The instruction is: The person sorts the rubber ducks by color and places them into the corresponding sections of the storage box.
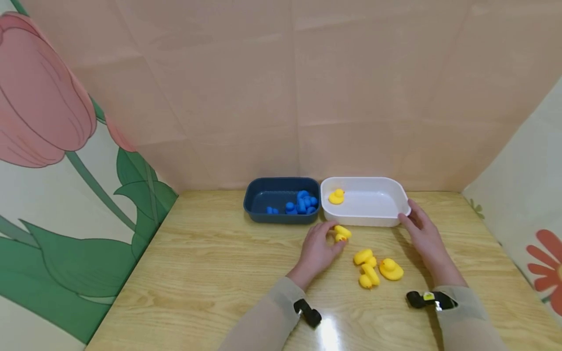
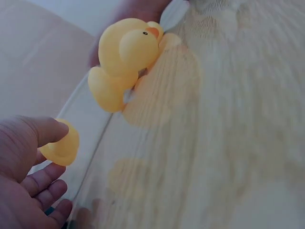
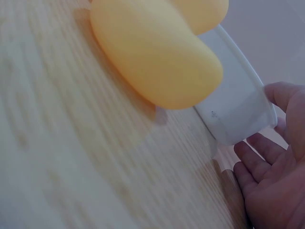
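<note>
My left hand [image 1: 318,248] pinches a yellow rubber duck [image 1: 342,233] between thumb and fingers, close in front of the white tray [image 1: 364,221]. In the left wrist view the thumb lies across this duck [image 2: 66,145], hiding part of it. At the tray's right end, my right hand [image 1: 423,234] holds the near corner, thumb at the front and fingers along the side. One yellow duck [image 1: 336,197] sits inside the tray at its left end. Three more yellow ducks lie on the table between the hands, one upright duck [image 1: 391,269] and two tipped over.
A dark blue tray [image 1: 252,214] stands close against the white tray's left side, with several blue figures [image 1: 303,202] bunched at its right. Behind both trays rises a pinkish cloth backdrop [image 1: 290,97]. The wooden table [image 1: 197,273] runs toward me.
</note>
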A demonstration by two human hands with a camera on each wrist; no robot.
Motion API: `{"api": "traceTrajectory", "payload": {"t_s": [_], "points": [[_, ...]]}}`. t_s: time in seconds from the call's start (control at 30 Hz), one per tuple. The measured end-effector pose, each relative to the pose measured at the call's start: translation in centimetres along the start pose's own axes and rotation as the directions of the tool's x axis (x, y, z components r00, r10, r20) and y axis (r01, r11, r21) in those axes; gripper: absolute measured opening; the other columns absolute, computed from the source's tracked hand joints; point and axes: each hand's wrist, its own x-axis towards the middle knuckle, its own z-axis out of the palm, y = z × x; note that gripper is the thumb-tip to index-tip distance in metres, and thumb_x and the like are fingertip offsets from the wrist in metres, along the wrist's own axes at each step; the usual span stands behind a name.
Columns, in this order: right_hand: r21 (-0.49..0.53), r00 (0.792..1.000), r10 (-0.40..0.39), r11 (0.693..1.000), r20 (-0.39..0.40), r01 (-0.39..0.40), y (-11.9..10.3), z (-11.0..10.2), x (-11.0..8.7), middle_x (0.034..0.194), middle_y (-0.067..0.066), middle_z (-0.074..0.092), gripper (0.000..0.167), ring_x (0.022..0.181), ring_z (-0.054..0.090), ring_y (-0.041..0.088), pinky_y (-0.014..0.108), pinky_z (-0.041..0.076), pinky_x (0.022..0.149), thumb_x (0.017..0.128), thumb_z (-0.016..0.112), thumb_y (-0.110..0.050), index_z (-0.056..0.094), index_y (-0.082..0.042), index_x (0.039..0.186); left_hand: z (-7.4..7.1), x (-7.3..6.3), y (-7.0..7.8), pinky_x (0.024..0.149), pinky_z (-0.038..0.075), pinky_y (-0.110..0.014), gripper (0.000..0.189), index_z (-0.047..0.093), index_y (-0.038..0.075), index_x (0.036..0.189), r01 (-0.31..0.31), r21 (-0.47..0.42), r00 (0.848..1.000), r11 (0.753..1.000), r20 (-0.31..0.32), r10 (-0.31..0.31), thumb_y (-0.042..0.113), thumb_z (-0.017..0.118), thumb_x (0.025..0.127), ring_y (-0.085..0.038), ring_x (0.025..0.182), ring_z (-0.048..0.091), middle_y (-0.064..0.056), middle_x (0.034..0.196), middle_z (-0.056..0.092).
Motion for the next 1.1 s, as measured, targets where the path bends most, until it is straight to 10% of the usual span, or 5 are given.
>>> {"api": "traceTrajectory", "payload": {"t_s": [0.63, 1.1], "points": [[-0.003, 1.000, -0.009, 1.000, 0.003, 0.009, -0.2, 0.3, 0.0, 0.182, 0.023, 0.014, 0.088, 0.163, 0.017, 0.054, 0.077, 0.019, 0.125, 0.114, 0.048, -0.062, 0.002, -0.026, 0.179, -4.9, 1.0, 3.3, 0.106, 0.053, -0.036, 0.050, 0.068, 0.021, 0.147, -0.111, -0.004, 0.987, 0.994, -0.118, 0.110, 0.033, 0.085, 0.101, -0.025, 0.125, 0.061, 0.003, 0.134, 0.070], [0.007, 1.000, -0.024, 1.000, 0.006, 0.024, 0.0, 0.8, 0.4, 0.182, 0.023, 0.015, 0.088, 0.163, 0.017, 0.054, 0.076, 0.020, 0.125, 0.114, 0.049, -0.061, 0.003, -0.025, 0.179, -5.1, 2.7, 3.7, 0.100, 0.053, -0.036, 0.049, 0.069, 0.021, 0.147, -0.143, 0.038, 0.977, 0.989, -0.156, 0.148, 0.036, 0.083, 0.102, -0.023, 0.122, 0.062, 0.004, 0.130, 0.070]]}}
